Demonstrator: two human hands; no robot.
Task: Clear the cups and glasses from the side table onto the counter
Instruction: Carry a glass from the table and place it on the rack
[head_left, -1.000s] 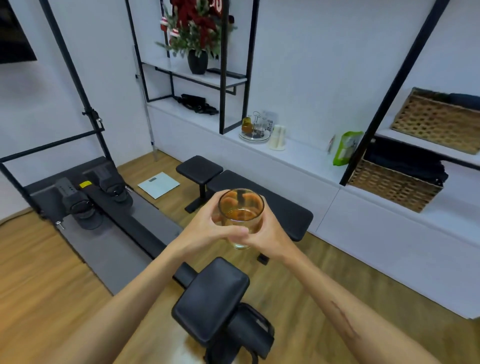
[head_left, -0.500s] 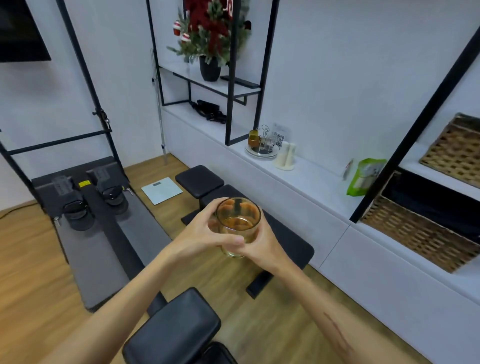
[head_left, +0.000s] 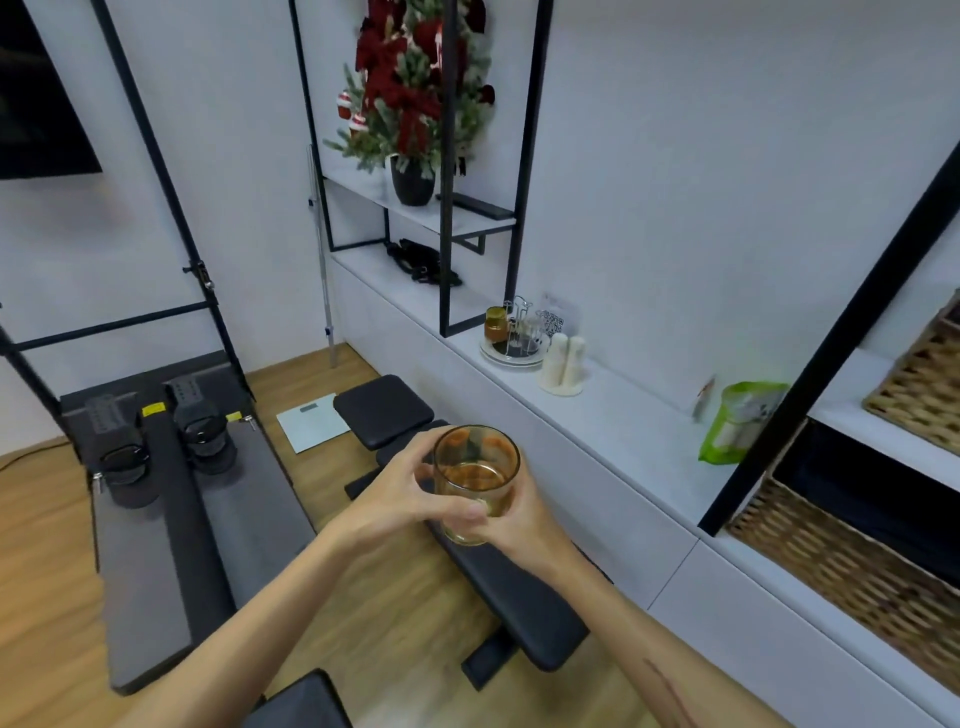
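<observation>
Both hands hold one amber glass (head_left: 476, 480) upright in mid-air, above a black padded bench (head_left: 511, 582) and the wooden floor (head_left: 41, 561). The left hand (head_left: 400, 493) wraps its fingers round the near and left side of the glass, thumb lying across the front; the right hand (head_left: 519, 512) cups the right side and the base. The glass looks tinted orange, and whether any liquid sits in it is hard to tell through the colour.

To the right runs a long white counter (head_left: 623, 415) along the wall, well apart from the glass. On it stands a round tray (head_left: 511, 358) with a second amber glass (head_left: 496, 322) and a small wire rack, two cream shakers (head_left: 563, 364) just beside the tray, and a green pouch (head_left: 740, 421) farther right. Woven baskets (head_left: 852, 566) fill the shelves at the far right. Above the counter a black-framed shelf (head_left: 441, 218) carries a potted Christmas arrangement (head_left: 415, 104). On the floor at left lies a grey exercise machine (head_left: 171, 519), with a white bathroom scale (head_left: 312, 429) near it.
</observation>
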